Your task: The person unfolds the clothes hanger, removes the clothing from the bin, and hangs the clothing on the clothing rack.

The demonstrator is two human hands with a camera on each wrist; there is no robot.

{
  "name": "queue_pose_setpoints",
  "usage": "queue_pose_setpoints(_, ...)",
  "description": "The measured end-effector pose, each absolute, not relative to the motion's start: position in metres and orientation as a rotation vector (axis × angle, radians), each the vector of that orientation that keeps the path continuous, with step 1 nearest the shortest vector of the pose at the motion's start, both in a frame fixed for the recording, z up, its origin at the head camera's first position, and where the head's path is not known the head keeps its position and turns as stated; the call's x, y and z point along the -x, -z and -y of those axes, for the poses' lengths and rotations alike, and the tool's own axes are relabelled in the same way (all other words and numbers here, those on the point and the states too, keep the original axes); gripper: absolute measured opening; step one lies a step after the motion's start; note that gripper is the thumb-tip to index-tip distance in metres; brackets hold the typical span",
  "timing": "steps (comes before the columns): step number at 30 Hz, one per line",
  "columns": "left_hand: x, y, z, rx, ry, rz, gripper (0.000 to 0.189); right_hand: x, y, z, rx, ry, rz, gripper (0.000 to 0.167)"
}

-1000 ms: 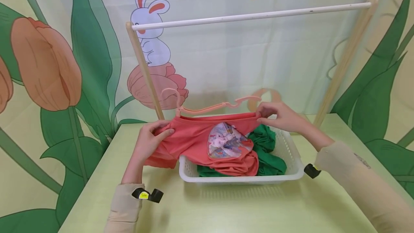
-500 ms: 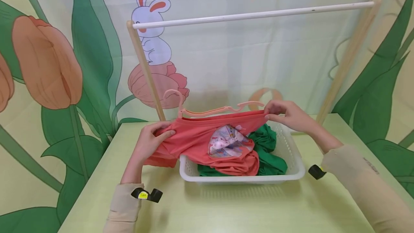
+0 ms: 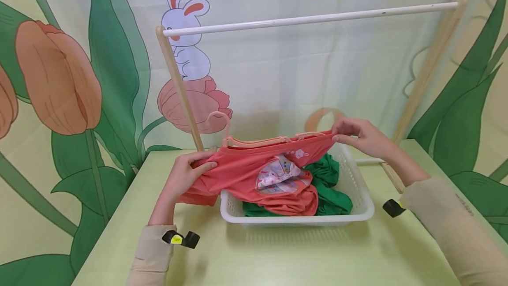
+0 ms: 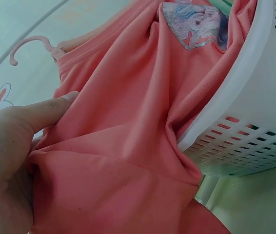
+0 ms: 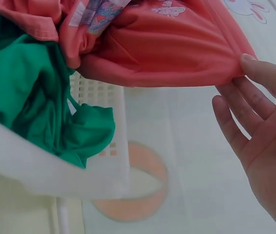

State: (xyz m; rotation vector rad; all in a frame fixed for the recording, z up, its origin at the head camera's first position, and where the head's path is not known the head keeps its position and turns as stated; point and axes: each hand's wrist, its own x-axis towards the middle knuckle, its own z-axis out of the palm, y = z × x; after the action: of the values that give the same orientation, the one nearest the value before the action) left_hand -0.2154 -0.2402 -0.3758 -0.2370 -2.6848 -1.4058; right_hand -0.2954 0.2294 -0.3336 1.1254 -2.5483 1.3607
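Note:
A coral-red T-shirt (image 3: 246, 171) with a printed picture on its front is stretched between both hands over a white basket. My left hand (image 3: 189, 175) grips its left shoulder, thumb on top of the cloth, as the left wrist view also shows. At the right end of the neckline my right hand (image 3: 363, 138) pinches the fabric between thumb and fingers. A pink hanger (image 3: 258, 143) sits in the neck opening, its hook (image 4: 30, 43) sticking up at the left. The hanger's right arm now lies mostly behind the neckline's edge.
The white basket (image 3: 297, 220) stands on the pale green table (image 3: 278, 259) and holds green clothing (image 3: 331, 197) under the shirt. Behind it rises a rack with a white rail (image 3: 309, 20) and wooden posts (image 3: 428, 69). A printed backdrop hangs at the back.
My right hand has moved right and slightly up, pulling the neckline wider. The hanger has shifted right, and its right arm has sunk toward the neck opening. My left hand stays nearly still.

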Motion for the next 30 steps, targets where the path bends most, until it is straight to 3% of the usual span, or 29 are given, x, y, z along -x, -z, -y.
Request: queue_pose_setpoints(30,0.223,0.344,0.228,0.524,1.27,2.632,0.037,0.292,0.31,-0.188,-1.12,-1.144,2.473,0.008)
